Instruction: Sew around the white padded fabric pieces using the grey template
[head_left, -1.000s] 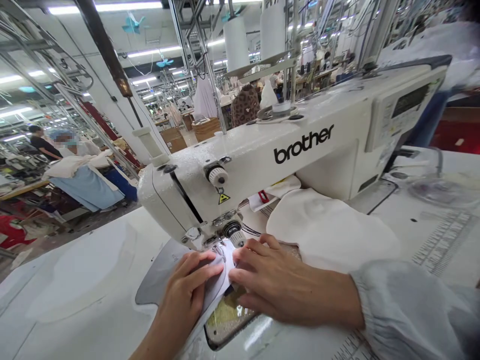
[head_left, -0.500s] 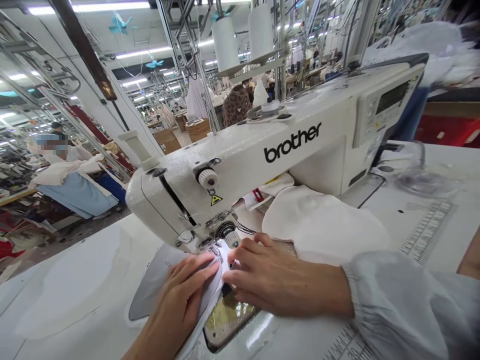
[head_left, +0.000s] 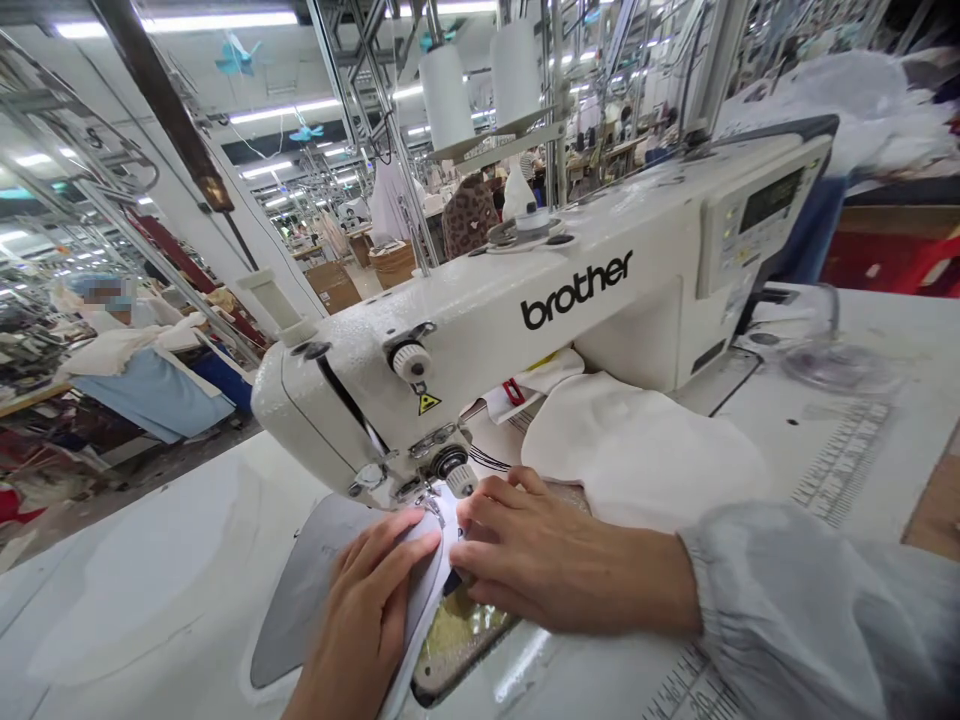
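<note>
My left hand (head_left: 367,610) lies flat with its fingers stretched out on a grey piece (head_left: 300,590) that rests on white fabric (head_left: 259,690). Its fingertips are just in front of the presser foot (head_left: 431,503) of the white sewing machine (head_left: 480,310). Across from it, my right hand (head_left: 525,550) has bent fingers at the right edge of the white fabric, close to the needle area. Thumb and forefinger appear closed on that edge, though the fingertips partly hide it. A lit patch of fabric shows between the hands.
A rounded white fabric piece (head_left: 637,440) lies under the machine arm. Thread cones (head_left: 448,95) stand above. A ruler scale (head_left: 840,465) marks the table at right, near a clear round dish (head_left: 840,368). A person (head_left: 105,295) is far off at left.
The grey piece and white fabric have turned slightly, their left end coming nearer to me. My left wrist has shifted right with them, while the right hand has hardly moved.
</note>
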